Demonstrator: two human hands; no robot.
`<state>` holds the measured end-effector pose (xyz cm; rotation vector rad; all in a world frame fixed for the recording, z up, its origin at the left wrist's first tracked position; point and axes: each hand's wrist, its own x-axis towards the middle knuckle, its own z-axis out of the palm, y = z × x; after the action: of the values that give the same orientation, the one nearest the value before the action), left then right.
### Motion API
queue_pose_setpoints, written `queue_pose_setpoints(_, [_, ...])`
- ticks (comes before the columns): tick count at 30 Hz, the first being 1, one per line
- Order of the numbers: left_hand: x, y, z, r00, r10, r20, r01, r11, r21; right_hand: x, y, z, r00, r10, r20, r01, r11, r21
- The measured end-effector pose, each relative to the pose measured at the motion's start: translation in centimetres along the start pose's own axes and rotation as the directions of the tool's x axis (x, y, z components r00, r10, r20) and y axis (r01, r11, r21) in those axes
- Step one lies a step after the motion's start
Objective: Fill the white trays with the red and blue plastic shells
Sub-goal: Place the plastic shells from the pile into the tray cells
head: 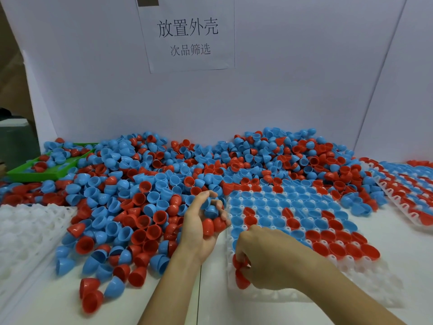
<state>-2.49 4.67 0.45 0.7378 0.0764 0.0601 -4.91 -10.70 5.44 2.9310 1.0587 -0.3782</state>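
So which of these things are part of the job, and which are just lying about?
Part of the job:
loose shell pile
middle white tray
left hand, holding shells
right hand, holding red shells

Just lying about:
green tray
paper sign

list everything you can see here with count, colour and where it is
loose shells: too many to count, red and blue, heaped across the table's middle and left
tray being filled: one, white, centre right, mostly filled, near rows bare
filled tray: one, white, far right, holding red and blue shells
empty tray: one, white, left edge
green tray: one, far left, some shells in it
paper sign: one, white with black characters, on the back wall
table: one, white
left hand: grip holds several red and blue shells, beside the pile
right hand: grip holds red shells at the tray's near left corner
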Motion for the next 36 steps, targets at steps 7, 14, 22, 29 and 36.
queue_pose_setpoints(7, [0.0, 0.1, -0.3, 1.000, 0.012, 0.013, -0.012, 1.000, -0.024, -0.2, 0.3, -1.0, 0.998, 0.017, -0.060, -0.017, 1.000, 0.003])
queue_pose_setpoints(14, [0.3, -0.3, -0.1, 0.998, -0.031, -0.051, 0.034, 0.998, 0.045, 2.0, 0.6, -2.1, 0.879, 0.033, -0.475, 0.072, 0.977, 0.201])
queue_pose_setpoints(22, [-0.3, -0.5, 0.0, 0.988, -0.066, 0.136, 0.038, 0.979, 0.201, 4.7, 0.9, -0.9, 0.796, -0.037, -0.604, 0.083, 0.995, 0.048])
queue_pose_setpoints(29, [0.2, -1.0, 0.1, 0.999, -0.006, 0.043, -0.007, 0.955, 0.296, 4.8, 2.5, -0.6, 0.741, 0.207, -0.639, 0.029, 0.941, 0.337])
queue_pose_setpoints(36, [0.1, -0.9, 0.3, 0.997, 0.068, 0.047, -0.081, 0.932, 0.353, 4.5, 3.1, -0.7, 0.754, 0.246, -0.609, 0.084, 0.884, 0.460])
